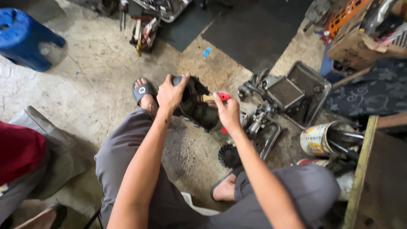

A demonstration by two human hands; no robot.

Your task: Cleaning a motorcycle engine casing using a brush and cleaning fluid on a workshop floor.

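Note:
A dark, greasy metal engine casing stands on the concrete floor between my feet. My left hand grips its upper left rim and steadies it. My right hand is closed around a brush with a red handle and a wooden neck, whose tip points left into the casing's opening. Both forearms reach down from my knees in grey trousers. The brush's bristles are hidden inside the casing.
A metal tray with engine parts lies right of the casing, a black toothed gear by my right foot, and a tin can of tools further right. A blue plastic stool stands far left. Another person's leg is at the left edge.

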